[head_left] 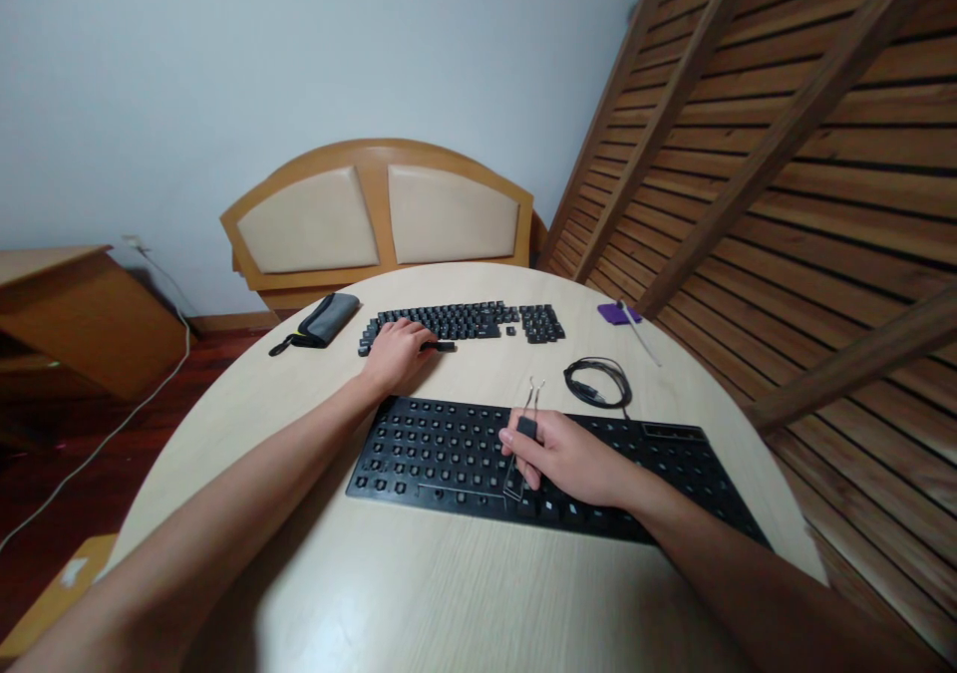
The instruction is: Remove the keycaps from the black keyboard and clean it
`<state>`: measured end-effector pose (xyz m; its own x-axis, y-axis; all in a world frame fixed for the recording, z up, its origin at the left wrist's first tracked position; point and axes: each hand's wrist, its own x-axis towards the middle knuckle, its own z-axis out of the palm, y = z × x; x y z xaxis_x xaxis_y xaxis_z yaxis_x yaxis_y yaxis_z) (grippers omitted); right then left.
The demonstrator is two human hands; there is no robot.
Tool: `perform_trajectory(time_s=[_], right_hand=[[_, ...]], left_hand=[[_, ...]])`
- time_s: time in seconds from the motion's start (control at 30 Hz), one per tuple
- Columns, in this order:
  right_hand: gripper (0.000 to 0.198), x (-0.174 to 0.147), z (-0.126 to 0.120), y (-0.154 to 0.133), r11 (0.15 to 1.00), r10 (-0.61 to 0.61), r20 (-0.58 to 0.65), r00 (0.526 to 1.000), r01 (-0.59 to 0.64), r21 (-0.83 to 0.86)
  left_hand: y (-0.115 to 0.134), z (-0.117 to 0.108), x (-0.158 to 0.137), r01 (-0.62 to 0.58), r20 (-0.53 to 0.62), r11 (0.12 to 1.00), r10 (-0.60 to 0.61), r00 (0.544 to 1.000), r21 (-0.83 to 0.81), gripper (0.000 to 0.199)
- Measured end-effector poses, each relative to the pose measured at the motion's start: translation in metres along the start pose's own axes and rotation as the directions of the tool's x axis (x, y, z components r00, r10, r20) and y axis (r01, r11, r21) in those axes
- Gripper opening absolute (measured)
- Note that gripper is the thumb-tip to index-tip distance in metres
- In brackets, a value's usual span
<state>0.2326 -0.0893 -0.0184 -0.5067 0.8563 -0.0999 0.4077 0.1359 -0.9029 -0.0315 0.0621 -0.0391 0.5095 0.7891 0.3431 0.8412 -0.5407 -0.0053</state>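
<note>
Across the near part of the table lies a black keyboard, most of its switches bare and a few keycaps on its bottom row. My right hand is closed around a keycap puller with a dark grip and wire prongs, held over the keyboard's middle. Beyond the keyboard, my left hand reaches to the loose black keycaps, which are laid out in keyboard order. Its fingers are bent around a long black keycap at the front of the layout; the fingertips are partly hidden.
A coiled black cable lies behind the keyboard's right part. A grey pouch is at the table's far left. At the far right, a purple cloth lies by a thin light stick. The round table faces a headboard.
</note>
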Motion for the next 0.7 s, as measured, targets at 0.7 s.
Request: perform_trajectory(time_s=[0.7], right_hand=[[0.028,0.0,0.001,0.002,1.0,0.014,0.018,1.0,-0.014,-0.027]], left_hand=[[-0.042,-0.02,-0.027,0.149,-0.094,0.987,-0.143,0.985,0.066,0.022]])
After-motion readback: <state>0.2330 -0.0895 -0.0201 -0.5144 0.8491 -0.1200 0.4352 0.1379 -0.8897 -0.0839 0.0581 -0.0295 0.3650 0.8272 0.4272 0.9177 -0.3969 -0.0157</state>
